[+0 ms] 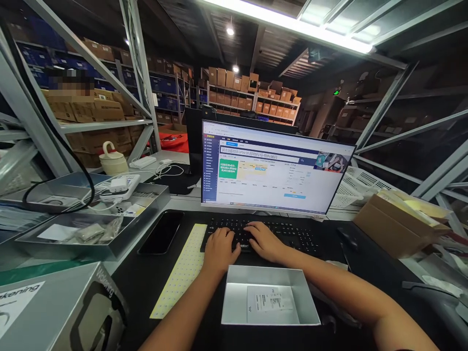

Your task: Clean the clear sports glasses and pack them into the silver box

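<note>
Both hands rest on a black keyboard (298,235) below a lit monitor (270,175). My left hand (220,249) lies over the keyboard's left part, fingers spread on the keys and the thumb apart. Just to its right, my right hand (266,241) has its fingers stretched over the middle keys. Neither hand grips anything. Between my forearms stands an open white box (270,274), with a smaller labelled white packet (268,301) inside. A yellow dotted sheet (181,273) lies under and beside my left forearm.
Left of the sheet are a dark phone (162,233) and grey trays (120,243) of small items. A large printed box (54,307) fills the lower left. At right are a mouse (347,238), a cardboard box (393,224) and a handheld scanner (431,297).
</note>
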`<state>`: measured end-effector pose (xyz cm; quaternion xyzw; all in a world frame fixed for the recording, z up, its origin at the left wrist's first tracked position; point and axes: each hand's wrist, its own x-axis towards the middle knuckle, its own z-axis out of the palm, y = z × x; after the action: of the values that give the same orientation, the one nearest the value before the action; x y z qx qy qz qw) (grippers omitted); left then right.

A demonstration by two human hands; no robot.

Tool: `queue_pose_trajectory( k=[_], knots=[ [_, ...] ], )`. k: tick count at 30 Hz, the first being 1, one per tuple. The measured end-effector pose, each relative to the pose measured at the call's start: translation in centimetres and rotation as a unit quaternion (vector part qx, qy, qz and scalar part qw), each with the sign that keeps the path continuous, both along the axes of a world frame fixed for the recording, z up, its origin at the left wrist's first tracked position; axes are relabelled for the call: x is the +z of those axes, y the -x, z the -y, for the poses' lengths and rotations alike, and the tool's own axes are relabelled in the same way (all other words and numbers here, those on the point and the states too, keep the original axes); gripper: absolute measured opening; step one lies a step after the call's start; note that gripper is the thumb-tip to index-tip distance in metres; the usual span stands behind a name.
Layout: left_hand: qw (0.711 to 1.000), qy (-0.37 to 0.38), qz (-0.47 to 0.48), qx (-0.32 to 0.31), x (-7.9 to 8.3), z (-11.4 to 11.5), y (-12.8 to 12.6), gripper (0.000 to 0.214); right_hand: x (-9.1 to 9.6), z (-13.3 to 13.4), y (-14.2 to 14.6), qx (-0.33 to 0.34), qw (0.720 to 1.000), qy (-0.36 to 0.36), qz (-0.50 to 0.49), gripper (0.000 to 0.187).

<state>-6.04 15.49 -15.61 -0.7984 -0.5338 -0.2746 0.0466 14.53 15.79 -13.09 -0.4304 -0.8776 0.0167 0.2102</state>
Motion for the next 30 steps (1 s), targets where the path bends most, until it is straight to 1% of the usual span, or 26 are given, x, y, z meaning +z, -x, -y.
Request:
queue_pose_trajectory(
  k=[3,4,7,10,14,21,24,30],
  knots=[
    [1.0,-0.002,-0.005,0.001,0.0,-0.1,0.1,0.019,-0.2,-0.4,-0.1,-0.012,1.0,-0.002,-0.004,0.057],
    [1.0,-0.004,-0.006,0.001,0.0,-0.1,0.1,0.019,-0.2,-0.5,-0.2,-0.016,1.0,-0.002,-0.005,0.058],
    [1.0,-0.007,-0.008,0.001,0.1,-0.1,0.2,0.019,-0.2,-0.2,-0.4,-0.025,1.0,0.004,-0.006,0.048],
    [1.0,-0.005,-0.009,-0.003,0.2,0.0,0.3,0.019,0.0,0.6,-1.0,-0.024,1.0,0.016,0.005,0.04],
    [1.0,0.001,-0.005,-0.01,0.3,0.1,0.3,0.021,0.1,1.4,-2.4,-0.017,0.999,0.032,0.014,0.038],
    [1.0,0.006,-0.007,-0.014,0.4,0.0,0.3,0.022,-0.4,1.2,-5.0,-0.067,0.997,0.011,-0.038,0.034],
    [1.0,0.004,-0.006,-0.014,0.3,-0.1,0.4,0.022,-0.5,1.3,-5.0,-0.061,0.997,0.004,-0.044,0.031],
    [1.0,0.003,-0.004,-0.013,0.3,0.0,0.3,0.022,-0.6,1.7,-3.5,-0.04,0.999,-0.003,-0.028,0.026]
  ],
)
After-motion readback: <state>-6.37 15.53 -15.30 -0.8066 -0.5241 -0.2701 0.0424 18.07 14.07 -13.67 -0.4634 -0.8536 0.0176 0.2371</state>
